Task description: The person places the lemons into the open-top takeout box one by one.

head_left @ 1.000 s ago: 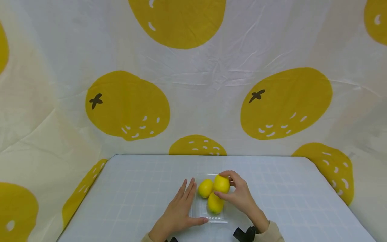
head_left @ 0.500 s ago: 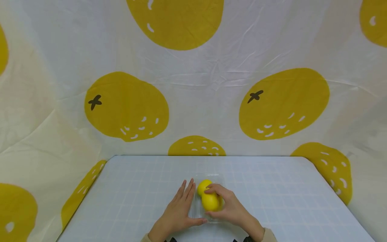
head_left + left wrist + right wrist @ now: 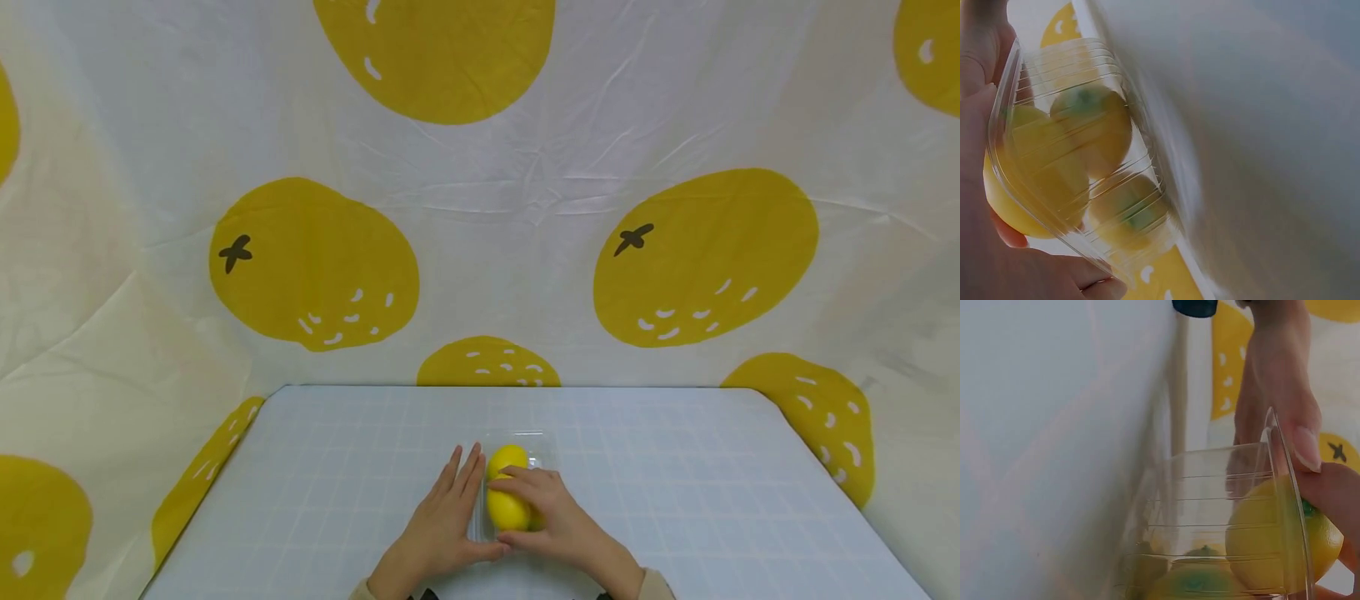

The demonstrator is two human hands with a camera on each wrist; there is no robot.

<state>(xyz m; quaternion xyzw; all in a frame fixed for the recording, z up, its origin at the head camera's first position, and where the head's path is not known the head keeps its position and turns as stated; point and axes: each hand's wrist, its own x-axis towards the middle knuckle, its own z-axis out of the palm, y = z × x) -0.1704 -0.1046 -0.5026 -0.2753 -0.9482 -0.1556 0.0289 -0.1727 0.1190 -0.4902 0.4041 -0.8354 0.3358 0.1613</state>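
Note:
A clear plastic container (image 3: 543, 452) with ribbed walls stands on the table and has three lemons in it. My right hand (image 3: 566, 518) grips one lemon (image 3: 507, 509) between thumb and fingers at the container's near left. That lemon (image 3: 1032, 178) pokes above the rim in the left wrist view. A second lemon (image 3: 507, 457) sits at the far left of the container. The third lemon (image 3: 536, 522) is mostly hidden behind my right hand. My left hand (image 3: 441, 523) lies along the container's left side, fingers straight and thumb spread across the near side, its tip close to my right thumb.
A table with a pale checked cloth (image 3: 675, 475) extends around the container. White fabric with large yellow fruit prints (image 3: 510, 250) hangs behind it and at both sides. A dark wrist device (image 3: 1195, 306) shows at the other wrist in the right wrist view.
My right hand has carried its lemon from the container's far right to the near left, lowering it beside the others. My left hand has stayed in place.

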